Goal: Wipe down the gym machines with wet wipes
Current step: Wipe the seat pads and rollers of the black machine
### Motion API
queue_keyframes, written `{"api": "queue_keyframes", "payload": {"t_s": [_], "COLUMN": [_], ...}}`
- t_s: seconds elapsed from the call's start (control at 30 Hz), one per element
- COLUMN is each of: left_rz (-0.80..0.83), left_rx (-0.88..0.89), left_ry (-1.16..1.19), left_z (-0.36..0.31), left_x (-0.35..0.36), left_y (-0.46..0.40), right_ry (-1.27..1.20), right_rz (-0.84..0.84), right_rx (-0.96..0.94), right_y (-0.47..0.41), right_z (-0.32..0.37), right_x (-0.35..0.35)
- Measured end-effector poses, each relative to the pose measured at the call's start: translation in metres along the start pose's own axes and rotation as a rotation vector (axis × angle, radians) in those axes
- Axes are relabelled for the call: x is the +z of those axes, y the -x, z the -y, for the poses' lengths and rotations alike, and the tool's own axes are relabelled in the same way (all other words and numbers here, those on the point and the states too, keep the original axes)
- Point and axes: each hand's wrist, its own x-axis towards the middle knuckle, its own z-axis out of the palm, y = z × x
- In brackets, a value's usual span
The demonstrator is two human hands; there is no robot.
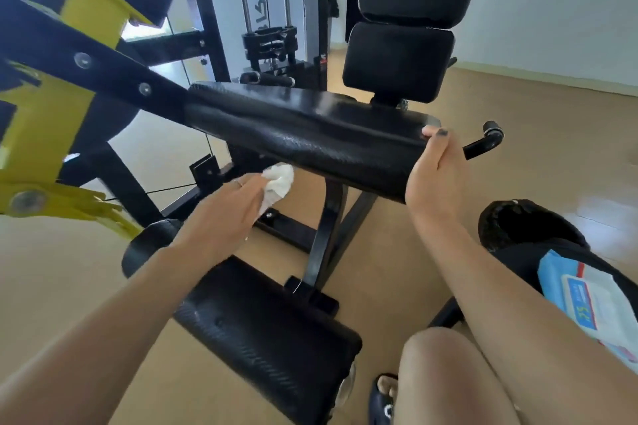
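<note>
Tan gym floor [518,134] under me, black seat pad [310,134] dead ahead. My left hand [228,207] bunches the wet wipe [279,183] just under the pad's front edge; it's soft, limp and light, so I'd keep it wadded in my fingertips. My right hand [436,169] clamps the pad's right end, and the wipe pack [587,304] sits further right.

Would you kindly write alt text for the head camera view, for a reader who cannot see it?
A person's left hand holds a crumpled white wet wipe just under a long black padded machine cushion, while the right hand grips the cushion's near end. A blue-and-white pack of wipes rests at the right edge.
</note>
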Motion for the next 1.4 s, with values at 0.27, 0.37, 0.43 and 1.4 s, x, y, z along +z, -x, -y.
{"api": "queue_keyframes", "payload": {"t_s": [0.27, 0.37, 0.43, 1.4], "left_rz": [0.373, 0.366, 0.324, 0.35], "left_rx": [0.198, 0.281, 0.328, 0.27], "left_ry": [0.143, 0.121, 0.032, -0.174], "left_z": [-0.021, -0.033, -0.036, 0.034], "left_x": [0.052, 0.064, 0.069, 0.089], "left_y": [0.106, 0.129, 0.137, 0.119], "right_ry": [-0.126, -0.07, 0.055, 0.086], "right_rz": [0.054, 0.186, 0.331, 0.38], "right_rx": [0.162, 0.296, 0.427, 0.899], "right_y": [0.06, 0.142, 0.195, 0.211], "right_z": [0.0, -0.024, -0.042, -0.062], "right_x": [-0.003, -0.002, -0.002, 0.015]}}
